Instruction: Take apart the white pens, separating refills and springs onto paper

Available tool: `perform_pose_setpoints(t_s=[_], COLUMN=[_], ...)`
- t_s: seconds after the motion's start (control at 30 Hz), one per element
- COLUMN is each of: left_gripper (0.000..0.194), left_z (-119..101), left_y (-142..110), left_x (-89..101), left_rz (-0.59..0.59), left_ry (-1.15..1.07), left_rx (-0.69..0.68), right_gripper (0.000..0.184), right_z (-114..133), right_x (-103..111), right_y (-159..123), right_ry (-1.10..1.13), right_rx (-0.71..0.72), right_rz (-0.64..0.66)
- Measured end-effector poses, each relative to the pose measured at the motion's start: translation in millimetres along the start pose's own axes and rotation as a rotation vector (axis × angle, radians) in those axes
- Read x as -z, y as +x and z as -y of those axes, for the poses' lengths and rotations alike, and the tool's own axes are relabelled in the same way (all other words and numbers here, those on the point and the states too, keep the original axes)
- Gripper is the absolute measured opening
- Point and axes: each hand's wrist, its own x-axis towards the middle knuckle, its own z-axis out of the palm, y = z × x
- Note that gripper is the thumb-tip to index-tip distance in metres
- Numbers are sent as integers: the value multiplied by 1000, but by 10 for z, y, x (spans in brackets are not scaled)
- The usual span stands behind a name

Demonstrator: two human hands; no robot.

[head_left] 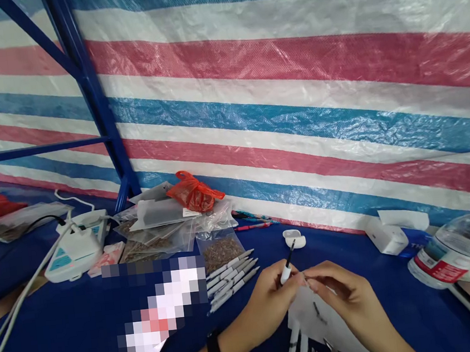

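Observation:
My left hand is closed around a white pen with a black tip that points up and away. My right hand meets it from the right, fingertips pinched on a small thin metal part right beside the pen. Under both hands lies a white sheet with several loose pen pieces on it. A black band is on my left wrist.
A row of assembled white pens lies left of my hands, next to plastic bags of small parts. A red bag, a power strip, a white earbud case, white boxes and a water bottle stand on the blue table. Striped tarp behind.

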Motion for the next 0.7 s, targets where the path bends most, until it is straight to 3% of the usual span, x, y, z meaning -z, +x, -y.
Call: perform_pose_setpoints(t_s=[0.1, 0.23, 0.43, 0.57, 0.7], left_gripper=[42, 43, 55, 56, 55], left_z=[-8, -56, -56, -6, 11], left_y=[-16, -64, -63, -18, -3], left_x=[-9, -31, 21, 73, 99], left_rz=[75, 64, -19, -91, -89], left_ry=[-14, 73, 569, 720, 825], left_rx=[45, 16, -212, -284, -331], right_gripper=[19, 34, 35, 33, 32], right_z=[-103, -92, 54, 84, 86], right_x=[-51, -140, -12, 45, -56], right_y=[-87, -137, -116, -150, -200], right_ry=[127, 362, 508, 449, 353], right_rx=[-130, -257, -145, -87, -18], right_rz=[-66, -209, -464, -456, -391])
